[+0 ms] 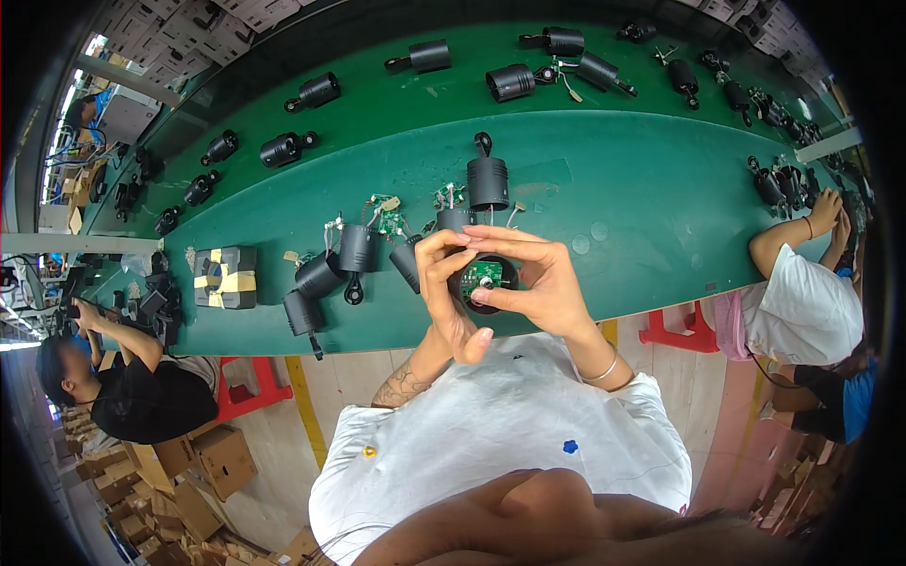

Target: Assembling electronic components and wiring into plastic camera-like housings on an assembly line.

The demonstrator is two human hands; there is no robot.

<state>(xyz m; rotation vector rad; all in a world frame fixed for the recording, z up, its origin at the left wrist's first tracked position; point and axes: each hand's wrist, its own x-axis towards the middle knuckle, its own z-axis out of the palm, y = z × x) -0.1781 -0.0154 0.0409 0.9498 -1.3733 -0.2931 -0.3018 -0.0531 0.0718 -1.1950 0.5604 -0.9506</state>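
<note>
Between my hands is a black cylindrical housing, its open end facing up, with a green circuit board [481,271] seated inside. My left hand [441,288] wraps round its left side, with the fingertips at the far rim. From the right, my right hand [543,278] curls round the housing, its thumb lying over the rim onto the board. Just beyond my hands stands another black cylinder [487,183] with a ring-ended arm. To the left, several black cylinders [359,248] lie close together, some with wires and small green boards [388,217] attached.
A black box-shaped stack with cream tape [226,277] sits on the green table [642,217] at left. More black cylinders [430,56] line the far green strip. Co-workers sit at both sides, one in black [156,396], one in white [807,302]. Red stools [681,330] stand below the edge.
</note>
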